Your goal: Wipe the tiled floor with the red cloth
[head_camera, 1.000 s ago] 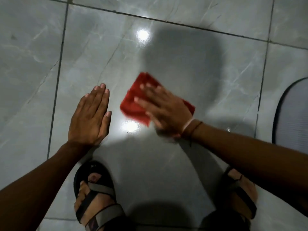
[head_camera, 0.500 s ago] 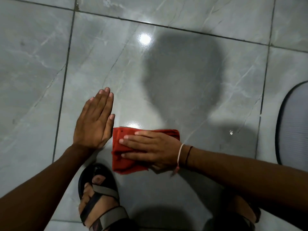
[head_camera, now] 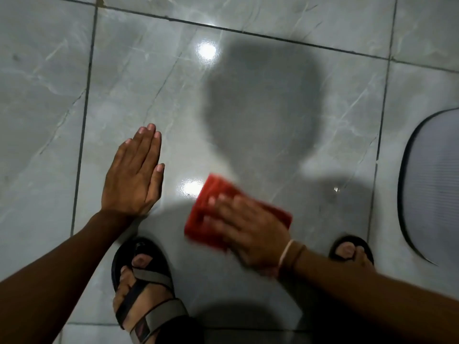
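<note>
Since the earlier frame, cloth (head_camera: 218, 194) is swept toward lower centre under flat, spread right hand (head_camera: 250, 232); left hand (head_camera: 134, 175) is braced, fingers together; wiping continues.

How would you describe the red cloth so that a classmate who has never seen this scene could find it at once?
Start at the big grey tile in front of the two sandalled feet. Just ahead of the right foot, the right hand presses flat on the red cloth, blurred. It is the only red thing on the grey floor; the left hand lies bare.
</note>
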`<state>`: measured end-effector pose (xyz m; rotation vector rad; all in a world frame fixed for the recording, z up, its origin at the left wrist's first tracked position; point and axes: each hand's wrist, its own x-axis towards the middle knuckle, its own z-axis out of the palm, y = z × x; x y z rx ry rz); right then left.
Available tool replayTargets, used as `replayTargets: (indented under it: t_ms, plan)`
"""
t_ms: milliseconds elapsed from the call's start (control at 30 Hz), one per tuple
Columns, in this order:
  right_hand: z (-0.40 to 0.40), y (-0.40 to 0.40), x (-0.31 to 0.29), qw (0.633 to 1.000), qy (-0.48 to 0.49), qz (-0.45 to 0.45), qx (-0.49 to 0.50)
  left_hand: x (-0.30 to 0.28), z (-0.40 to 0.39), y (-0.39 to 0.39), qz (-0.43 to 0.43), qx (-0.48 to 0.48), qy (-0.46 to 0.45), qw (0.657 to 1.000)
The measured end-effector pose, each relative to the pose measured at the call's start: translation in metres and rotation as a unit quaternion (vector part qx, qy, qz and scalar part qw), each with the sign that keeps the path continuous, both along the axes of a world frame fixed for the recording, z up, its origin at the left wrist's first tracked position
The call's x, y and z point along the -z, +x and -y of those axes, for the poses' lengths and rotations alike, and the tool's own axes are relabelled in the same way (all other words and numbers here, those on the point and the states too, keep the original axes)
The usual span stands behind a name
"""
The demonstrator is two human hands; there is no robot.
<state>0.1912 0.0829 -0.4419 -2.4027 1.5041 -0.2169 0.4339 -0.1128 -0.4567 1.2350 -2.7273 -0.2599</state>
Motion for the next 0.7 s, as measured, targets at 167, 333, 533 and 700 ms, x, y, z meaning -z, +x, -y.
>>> replayTargets:
  t_ms: [167,333,533,700]
  plan:
    - [-0.029,-0.002,0.003,0.976,0.015,0.013,-0.217,-0.002,-0.001,-0.002,0.002,0.001,-0.001,1.000]
    - [0.117,-0.076,0.002,0.996,-0.058,-0.001,0.071,0.000,0.000,-0.001,0.003,-0.004,0.011,1.000]
    - [0.233,-0.087,-0.006,0.911,-0.064,-0.049,0.405,0.000,-0.001,0.000,0.008,-0.006,0.013,1.000]
    - [0.095,0.006,-0.005,0.989,-0.003,-0.026,0.143,0.000,0.000,0.000,0.005,-0.009,0.018,1.000]
